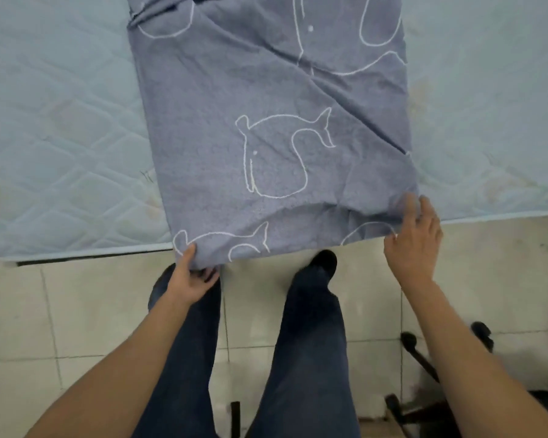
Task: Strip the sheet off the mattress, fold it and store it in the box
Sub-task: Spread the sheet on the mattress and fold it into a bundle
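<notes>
A grey-blue sheet with white outline whale drawings lies folded into a long strip on the bare pale quilted mattress. Its near end hangs slightly over the mattress edge. My left hand pinches the near left corner of the strip. My right hand holds the near right corner, with the fingers curled over the cloth. No box is in view.
I stand on a pale tiled floor close to the mattress edge, my legs in dark trousers below the sheet. A dark chair base with castors sits on the floor at the lower right.
</notes>
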